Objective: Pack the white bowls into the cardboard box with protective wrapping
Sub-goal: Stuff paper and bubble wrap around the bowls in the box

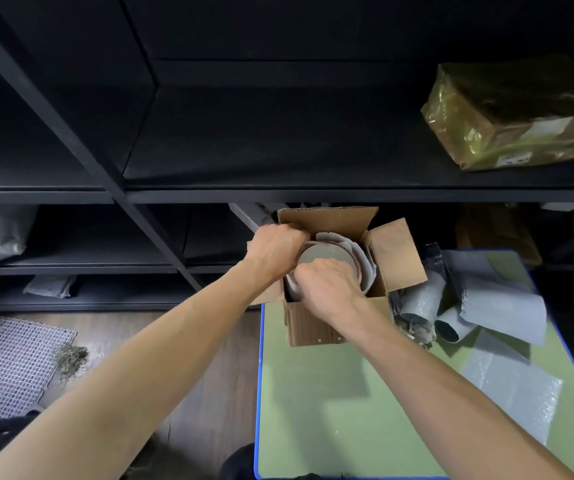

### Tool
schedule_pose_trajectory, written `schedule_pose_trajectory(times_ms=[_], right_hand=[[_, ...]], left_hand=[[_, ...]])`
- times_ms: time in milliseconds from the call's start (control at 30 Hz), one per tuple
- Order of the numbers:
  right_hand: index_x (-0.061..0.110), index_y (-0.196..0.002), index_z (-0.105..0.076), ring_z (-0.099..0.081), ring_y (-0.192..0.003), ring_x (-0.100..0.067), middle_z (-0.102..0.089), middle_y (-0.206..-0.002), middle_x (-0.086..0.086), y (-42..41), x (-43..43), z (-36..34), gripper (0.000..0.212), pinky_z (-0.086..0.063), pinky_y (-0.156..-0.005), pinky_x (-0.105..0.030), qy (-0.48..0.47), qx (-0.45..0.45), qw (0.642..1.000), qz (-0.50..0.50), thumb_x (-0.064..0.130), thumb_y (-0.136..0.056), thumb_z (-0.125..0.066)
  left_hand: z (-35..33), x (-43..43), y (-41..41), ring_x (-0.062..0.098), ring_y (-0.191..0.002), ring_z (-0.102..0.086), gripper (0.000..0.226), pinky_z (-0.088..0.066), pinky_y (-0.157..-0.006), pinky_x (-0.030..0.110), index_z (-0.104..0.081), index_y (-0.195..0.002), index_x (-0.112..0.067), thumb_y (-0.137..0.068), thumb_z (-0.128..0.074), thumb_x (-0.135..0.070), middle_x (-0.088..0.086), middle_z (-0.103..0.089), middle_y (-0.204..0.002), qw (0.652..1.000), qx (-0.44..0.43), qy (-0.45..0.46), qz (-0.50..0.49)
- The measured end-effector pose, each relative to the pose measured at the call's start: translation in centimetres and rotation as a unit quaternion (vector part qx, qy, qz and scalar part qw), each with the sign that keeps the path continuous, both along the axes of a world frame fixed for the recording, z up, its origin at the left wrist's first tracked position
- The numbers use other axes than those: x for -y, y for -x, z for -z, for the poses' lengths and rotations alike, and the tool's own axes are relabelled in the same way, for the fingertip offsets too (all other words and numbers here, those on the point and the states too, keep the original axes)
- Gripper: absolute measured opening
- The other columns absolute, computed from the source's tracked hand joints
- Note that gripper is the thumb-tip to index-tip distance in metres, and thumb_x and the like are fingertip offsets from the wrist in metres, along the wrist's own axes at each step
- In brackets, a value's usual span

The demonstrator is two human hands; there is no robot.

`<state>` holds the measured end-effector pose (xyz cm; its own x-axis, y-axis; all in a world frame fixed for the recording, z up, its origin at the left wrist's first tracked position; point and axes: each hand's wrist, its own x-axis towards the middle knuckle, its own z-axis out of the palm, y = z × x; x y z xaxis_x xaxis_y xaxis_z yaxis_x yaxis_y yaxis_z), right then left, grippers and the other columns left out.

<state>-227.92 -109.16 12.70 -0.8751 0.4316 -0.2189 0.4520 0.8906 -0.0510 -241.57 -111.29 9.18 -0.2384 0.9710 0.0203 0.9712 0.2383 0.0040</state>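
Head view shows the white bowl point(327, 255) sitting in the open box point(313, 329) on the counter point(330, 403), left hand point(275, 249) curled over the wrapping point(360, 252) at its far-left edge, right hand point(327, 284) gripping its near rim (fingertips hidden), spare sheets point(502, 306) to the right.

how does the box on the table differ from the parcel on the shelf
The box stands open on the table; the parcel lies closed on the shelf. The box is bare cardboard; the parcel is wrapped in shiny yellowish film. The left hand and right hand reach into the box; nothing touches the parcel. Both look brown.
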Motion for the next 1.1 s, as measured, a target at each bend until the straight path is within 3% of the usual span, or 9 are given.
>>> schedule_pose_trajectory(times_ms=[167,333,433,633,700,767,900,1100], right_hand=[[0.016,-0.111,-0.063,-0.064,-0.100,-0.033,-0.069,-0.103,-0.008,-0.2,0.2,-0.2,0.022,-0.031,-0.067,-0.034,-0.035,0.015,0.999,-0.028,0.010,-0.094,-0.051],[0.017,-0.104,-0.068,-0.060,-0.099,-0.031,-0.068,-0.097,-0.008,-1.0,0.0,-0.4,0.019,-0.032,-0.067,-0.034,-0.035,-0.011,0.999,-0.020,0.017,-0.099,-0.050],[0.017,-0.097,-0.066,-0.058,-0.097,-0.031,-0.062,-0.088,-0.007,-1.6,-0.3,-0.2,0.017,-0.034,-0.067,-0.035,-0.026,0.008,0.999,-0.028,0.008,-0.093,-0.052],[0.018,-0.079,-0.051,-0.056,-0.092,-0.032,-0.051,-0.077,-0.004,-2.2,-1.0,-0.6,0.019,-0.029,-0.065,-0.035,-0.023,0.009,0.998,-0.064,0.000,-0.079,-0.054],[0.019,-0.080,-0.048,-0.056,-0.094,-0.031,-0.055,-0.080,-0.005,-2.4,-1.3,-0.7,0.021,-0.030,-0.065,-0.035,-0.024,0.009,0.997,-0.073,-0.001,-0.078,-0.054],[0.019,-0.086,-0.056,-0.059,-0.096,-0.031,-0.065,-0.090,-0.006,-2.6,-1.4,-0.5,0.021,-0.032,-0.065,-0.035,-0.026,0.008,0.996,-0.082,-0.002,-0.079,-0.054],[0.020,-0.102,-0.065,-0.064,-0.093,-0.031,-0.070,-0.092,-0.004,-3.1,-2.0,0.8,0.027,-0.036,-0.062,-0.034,-0.019,-0.022,0.997,-0.076,0.004,-0.083,-0.055],[0.018,-0.093,-0.064,-0.065,-0.085,-0.035,-0.068,-0.084,-0.006,-3.5,-2.0,1.6,0.021,-0.045,-0.063,-0.037,-0.013,-0.040,0.998,-0.056,0.005,-0.082,-0.052]], left_hand=[[0.2,-0.3,0.1,0.026,-0.081,-0.067,0.012,-0.040,-0.059,0.031,-0.063,-0.103,-0.024,-0.094,-0.058,-0.029,-0.003,-0.071,-0.089,1.000,-0.015,-0.008,0.022],[0.5,-0.1,-0.1,0.028,-0.068,-0.065,0.020,-0.037,-0.053,0.031,-0.055,-0.113,-0.022,-0.098,-0.051,-0.035,-0.001,-0.068,-0.078,0.998,-0.019,-0.053,-0.008],[-0.1,0.2,0.0,0.029,-0.071,-0.065,0.021,-0.037,-0.054,0.031,-0.058,-0.099,-0.021,-0.097,-0.049,-0.040,0.001,-0.066,-0.080,0.997,-0.003,-0.059,-0.043],[-1.0,0.8,0.5,0.027,-0.072,-0.064,0.006,-0.036,-0.057,0.032,-0.060,-0.094,-0.019,-0.093,-0.055,-0.020,0.002,-0.068,-0.083,0.998,-0.022,-0.014,-0.057],[-0.9,0.9,0.3,0.025,-0.065,-0.057,0.005,-0.035,-0.057,0.032,-0.057,-0.093,-0.019,-0.093,-0.053,-0.016,0.001,-0.066,-0.081,0.998,-0.032,-0.013,-0.049],[-0.7,0.9,0.1,0.023,-0.062,-0.049,0.005,-0.034,-0.057,0.032,-0.054,-0.092,-0.021,-0.094,-0.052,-0.017,0.000,-0.064,-0.079,0.998,-0.024,-0.016,-0.047],[-0.1,1.1,0.4,0.025,-0.073,-0.065,0.011,-0.045,-0.058,0.032,-0.060,-0.103,-0.024,-0.097,-0.053,-0.029,-0.001,-0.068,-0.084,0.998,0.019,-0.043,-0.044],[-1.0,2.3,-0.2,0.023,-0.068,-0.064,0.025,-0.035,-0.054,0.028,-0.066,-0.099,-0.020,-0.099,-0.046,-0.036,-0.002,-0.068,-0.086,0.985,0.067,-0.141,-0.068]])
